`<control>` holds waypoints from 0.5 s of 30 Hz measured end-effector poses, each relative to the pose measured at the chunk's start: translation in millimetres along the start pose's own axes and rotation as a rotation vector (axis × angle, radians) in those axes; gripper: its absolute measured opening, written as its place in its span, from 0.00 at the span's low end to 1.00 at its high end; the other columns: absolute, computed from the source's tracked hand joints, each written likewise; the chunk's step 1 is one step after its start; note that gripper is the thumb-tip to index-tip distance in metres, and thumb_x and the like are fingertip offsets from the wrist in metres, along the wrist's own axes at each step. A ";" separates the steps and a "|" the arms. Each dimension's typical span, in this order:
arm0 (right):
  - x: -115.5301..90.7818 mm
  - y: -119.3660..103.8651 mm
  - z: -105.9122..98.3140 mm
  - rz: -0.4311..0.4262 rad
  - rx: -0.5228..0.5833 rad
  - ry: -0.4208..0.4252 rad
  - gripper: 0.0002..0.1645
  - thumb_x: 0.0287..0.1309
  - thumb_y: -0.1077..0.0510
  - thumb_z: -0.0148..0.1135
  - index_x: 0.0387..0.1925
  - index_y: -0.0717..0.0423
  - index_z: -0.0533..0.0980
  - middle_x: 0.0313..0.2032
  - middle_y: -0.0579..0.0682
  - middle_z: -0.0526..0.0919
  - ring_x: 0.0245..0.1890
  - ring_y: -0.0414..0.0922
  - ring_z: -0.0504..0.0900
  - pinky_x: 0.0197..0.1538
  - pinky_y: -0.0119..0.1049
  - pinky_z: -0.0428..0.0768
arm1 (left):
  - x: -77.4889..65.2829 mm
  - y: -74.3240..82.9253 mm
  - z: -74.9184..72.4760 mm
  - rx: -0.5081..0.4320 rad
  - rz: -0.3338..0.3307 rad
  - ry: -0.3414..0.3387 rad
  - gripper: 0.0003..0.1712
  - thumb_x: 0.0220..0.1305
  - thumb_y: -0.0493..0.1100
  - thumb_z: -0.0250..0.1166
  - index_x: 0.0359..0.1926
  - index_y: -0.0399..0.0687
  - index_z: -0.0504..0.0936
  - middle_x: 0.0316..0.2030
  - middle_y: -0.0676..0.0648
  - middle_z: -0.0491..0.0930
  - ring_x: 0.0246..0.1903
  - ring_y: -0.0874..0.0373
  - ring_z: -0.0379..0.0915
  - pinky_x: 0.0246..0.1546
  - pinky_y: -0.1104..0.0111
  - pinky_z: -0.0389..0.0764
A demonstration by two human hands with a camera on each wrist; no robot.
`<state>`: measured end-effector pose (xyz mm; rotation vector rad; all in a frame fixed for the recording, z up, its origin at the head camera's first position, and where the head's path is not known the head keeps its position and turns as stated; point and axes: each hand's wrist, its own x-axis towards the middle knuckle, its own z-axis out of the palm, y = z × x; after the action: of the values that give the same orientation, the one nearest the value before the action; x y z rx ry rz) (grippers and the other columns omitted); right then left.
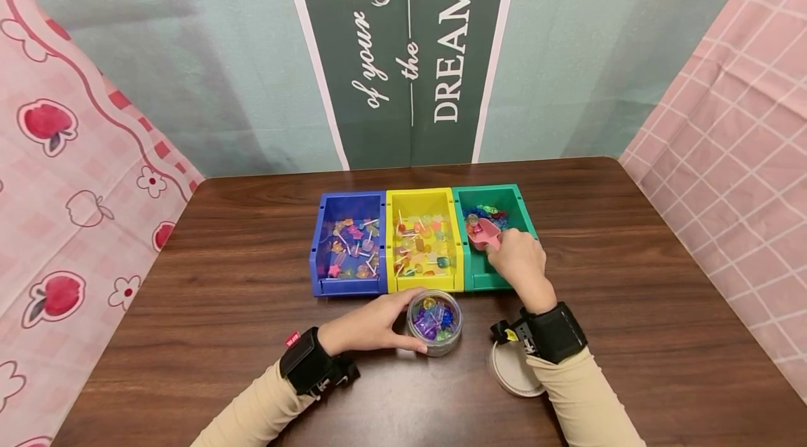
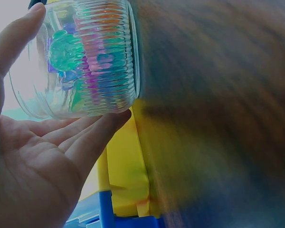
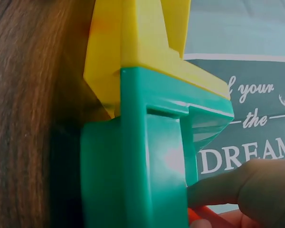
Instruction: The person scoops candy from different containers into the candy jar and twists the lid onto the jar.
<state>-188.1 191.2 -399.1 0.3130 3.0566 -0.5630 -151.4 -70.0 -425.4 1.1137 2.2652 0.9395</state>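
My left hand (image 1: 372,324) holds a clear glass jar (image 1: 446,349), thumb on the near side and fingers on the far side. The jar stands upright, its top uncovered, with purple, blue, green and yellow translucent charms inside. In the left wrist view the ribbed jar wall (image 2: 109,57) lies between thumb and fingers. A small pink scoop (image 1: 484,235) is gripped in my right hand (image 1: 520,261), over the front part of the green bin (image 1: 528,212). Some charms lie in the scoop, and colourful ones (image 1: 498,214) lie behind it. The right wrist view largely hides the scoop.
A yellow bin (image 1: 425,286) and a blue bin (image 1: 349,286) stand left of the green one, side by side, both holding small candy-like charms. A round lid (image 1: 515,371) lies on the brown table (image 1: 252,244) by my right forearm. Cloth backdrops (image 1: 239,83) surround the table.
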 end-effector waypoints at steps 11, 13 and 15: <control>2.4 3.3 0.3 -0.016 -0.010 -0.019 0.22 0.56 0.53 0.60 0.11 0.57 0.69 0.12 0.49 0.62 0.16 0.49 0.67 0.15 0.33 0.62 | -0.1 0.3 0.1 0.004 -0.002 0.000 0.49 0.53 0.61 0.66 0.69 0.43 0.58 0.63 0.44 0.69 0.61 0.60 0.63 0.65 0.59 0.68; 2.7 3.6 0.2 -0.021 -0.007 -0.019 0.21 0.56 0.54 0.60 0.11 0.57 0.70 0.12 0.49 0.61 0.16 0.49 0.67 0.14 0.33 0.61 | 0.0 0.0 0.3 0.003 0.002 0.001 0.48 0.53 0.61 0.65 0.69 0.43 0.58 0.63 0.44 0.69 0.61 0.60 0.63 0.65 0.60 0.68; 2.7 3.7 -0.1 -0.026 -0.003 -0.021 0.20 0.56 0.54 0.60 0.12 0.58 0.72 0.12 0.49 0.61 0.16 0.49 0.67 0.14 0.32 0.60 | 0.1 -0.4 0.5 0.003 0.003 0.001 0.48 0.53 0.61 0.65 0.69 0.44 0.58 0.63 0.45 0.69 0.61 0.60 0.63 0.65 0.60 0.68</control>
<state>-190.0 195.2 -400.4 0.2660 3.0455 -0.5597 -151.4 -69.9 -426.1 1.1184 2.2665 0.9385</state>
